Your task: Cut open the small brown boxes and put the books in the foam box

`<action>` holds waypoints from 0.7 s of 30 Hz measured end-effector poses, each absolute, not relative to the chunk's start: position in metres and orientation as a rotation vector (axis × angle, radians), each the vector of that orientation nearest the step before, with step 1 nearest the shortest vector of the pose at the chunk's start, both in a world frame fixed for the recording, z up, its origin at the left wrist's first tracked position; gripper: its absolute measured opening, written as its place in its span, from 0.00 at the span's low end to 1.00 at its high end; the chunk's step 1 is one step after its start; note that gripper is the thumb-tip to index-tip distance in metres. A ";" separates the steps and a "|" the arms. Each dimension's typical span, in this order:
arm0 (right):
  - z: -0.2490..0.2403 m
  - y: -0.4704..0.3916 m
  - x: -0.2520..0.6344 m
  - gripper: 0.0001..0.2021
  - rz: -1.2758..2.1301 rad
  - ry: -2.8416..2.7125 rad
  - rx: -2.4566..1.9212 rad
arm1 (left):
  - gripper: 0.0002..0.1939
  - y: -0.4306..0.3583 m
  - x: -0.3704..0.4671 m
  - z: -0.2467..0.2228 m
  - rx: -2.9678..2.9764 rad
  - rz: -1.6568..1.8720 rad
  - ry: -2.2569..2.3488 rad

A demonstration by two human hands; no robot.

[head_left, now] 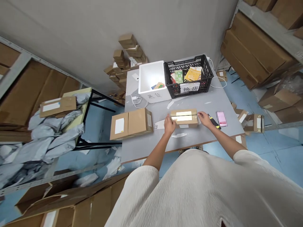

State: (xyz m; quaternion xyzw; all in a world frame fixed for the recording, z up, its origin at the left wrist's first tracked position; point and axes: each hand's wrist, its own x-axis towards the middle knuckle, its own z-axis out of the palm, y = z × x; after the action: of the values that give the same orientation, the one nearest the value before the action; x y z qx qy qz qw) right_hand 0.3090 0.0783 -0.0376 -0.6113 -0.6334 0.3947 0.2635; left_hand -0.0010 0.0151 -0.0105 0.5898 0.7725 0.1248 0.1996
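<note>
The small cardboard box (184,119) is shut, with shiny tape (194,118) on top — left hand (169,125) at its left end, right hand (204,119) at its right; I can't tell if they grip.

Fairly even light, glare on taped carton (184,118), stretched edges

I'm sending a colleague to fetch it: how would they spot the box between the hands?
Find the grey table, then the black crate at its far side. Nearer the person, the carton lies between the left hand and right hand. Unlike the paired cartons to its left, it has a shiny strip along its top.
</note>
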 end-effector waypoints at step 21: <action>-0.005 0.132 0.287 0.30 1.074 -2.036 -1.617 | 0.28 -0.020 -0.004 -0.052 1.520 0.857 1.822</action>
State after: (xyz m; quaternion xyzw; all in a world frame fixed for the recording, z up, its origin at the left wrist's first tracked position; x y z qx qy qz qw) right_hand 0.2870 0.1324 -0.0052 -0.5672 -0.7139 0.3765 0.1637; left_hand -0.0045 -0.0200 -0.0520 0.5740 0.6880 0.3235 0.3043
